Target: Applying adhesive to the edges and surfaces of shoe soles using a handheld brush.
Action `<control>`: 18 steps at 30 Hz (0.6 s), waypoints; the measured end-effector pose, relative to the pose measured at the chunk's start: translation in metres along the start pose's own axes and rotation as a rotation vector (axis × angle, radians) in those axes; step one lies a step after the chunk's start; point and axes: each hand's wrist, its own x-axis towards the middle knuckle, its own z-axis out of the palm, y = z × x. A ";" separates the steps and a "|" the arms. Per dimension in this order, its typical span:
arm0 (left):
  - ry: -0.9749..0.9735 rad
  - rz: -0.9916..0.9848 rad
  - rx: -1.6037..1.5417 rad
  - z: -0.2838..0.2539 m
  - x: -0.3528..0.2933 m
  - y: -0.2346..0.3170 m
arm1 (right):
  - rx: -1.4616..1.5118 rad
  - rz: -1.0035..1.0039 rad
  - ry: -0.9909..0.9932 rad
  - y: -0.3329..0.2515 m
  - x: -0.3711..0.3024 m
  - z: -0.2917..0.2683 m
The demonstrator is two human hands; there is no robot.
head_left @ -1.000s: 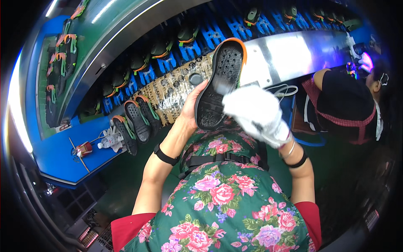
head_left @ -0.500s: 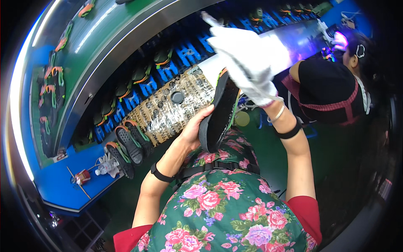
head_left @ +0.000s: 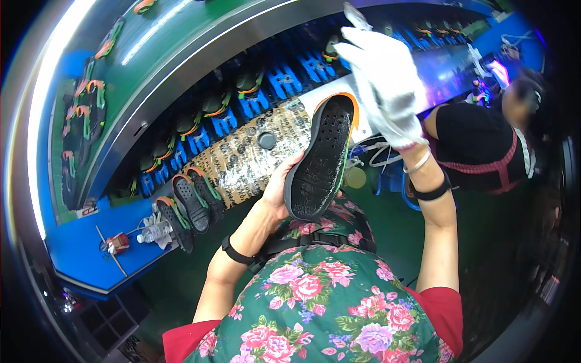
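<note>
My left hand (head_left: 283, 184) grips a black shoe sole (head_left: 319, 160) with an orange and green rim, holding it tilted up in front of me with its perforated underside facing me. My right hand (head_left: 382, 78), in a white glove, is raised above and to the right of the sole, clear of it, with a small pale tool or brush tip (head_left: 354, 13) sticking up from its fingers. Both wrists wear black bands.
Three more soles (head_left: 187, 209) lie on the blue bench (head_left: 78, 254) by a tape-wrapped pad (head_left: 254, 157). A conveyor with blue holders (head_left: 284, 78) carries shoes behind. Another person in a black top (head_left: 478, 145) works to my right. A small bottle (head_left: 151, 231) stands at the left.
My gloved right hand has lifted off the sole and risen up and to the right. My left hand has kept hold of the sole and turned it so its underside shows.
</note>
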 end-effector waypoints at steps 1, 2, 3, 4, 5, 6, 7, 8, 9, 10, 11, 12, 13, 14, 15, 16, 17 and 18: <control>-0.019 0.022 -0.019 -0.001 -0.005 0.004 | 0.107 0.047 0.044 -0.004 -0.001 -0.007; -0.033 0.055 -0.048 -0.001 -0.012 0.008 | 0.154 0.107 0.031 -0.010 -0.005 -0.016; -0.044 0.088 -0.078 0.000 -0.019 0.012 | 0.225 0.189 0.037 -0.015 -0.008 -0.022; 0.026 0.137 0.010 0.001 -0.028 0.018 | 0.234 0.165 0.006 -0.019 -0.012 -0.027; 0.005 0.179 -0.018 0.004 -0.039 0.025 | 0.324 0.276 0.086 -0.024 -0.016 -0.028; -0.045 0.247 -0.017 0.007 -0.051 0.032 | 0.413 0.388 0.161 -0.028 -0.022 -0.029; -0.102 0.312 -0.010 0.010 -0.062 0.040 | 0.500 0.502 0.231 -0.031 -0.027 -0.026; -0.116 0.359 0.051 0.016 -0.076 0.045 | 0.563 0.608 0.275 -0.038 -0.035 -0.032; -0.201 0.430 0.104 0.021 -0.089 0.056 | 0.532 0.780 0.264 -0.044 -0.043 -0.030; -0.259 0.494 0.165 0.025 -0.097 0.072 | 0.506 0.957 0.247 -0.050 -0.052 -0.029; -0.222 0.593 0.275 0.030 -0.112 0.087 | 0.488 1.127 0.228 -0.059 -0.061 -0.029; -0.256 0.648 0.321 0.034 -0.120 0.110 | 0.503 1.155 0.201 -0.062 -0.068 -0.023; -0.426 0.661 0.365 0.037 -0.124 0.137 | 0.515 1.023 0.126 -0.069 -0.076 -0.021; -0.457 0.703 0.317 0.038 -0.135 0.156 | 0.593 0.959 0.077 -0.075 -0.082 -0.016; -0.515 0.722 0.261 0.038 -0.141 0.181 | 0.655 0.930 0.040 -0.082 -0.088 -0.011; -0.554 0.755 0.200 0.037 -0.146 0.207 | 0.708 0.917 0.020 -0.090 -0.093 -0.004; -0.630 0.749 0.166 0.036 -0.151 0.239 | 0.752 0.930 -0.012 -0.098 -0.097 0.003; -0.509 0.886 0.044 0.033 -0.152 0.265 | 0.804 0.930 -0.055 -0.105 -0.100 0.007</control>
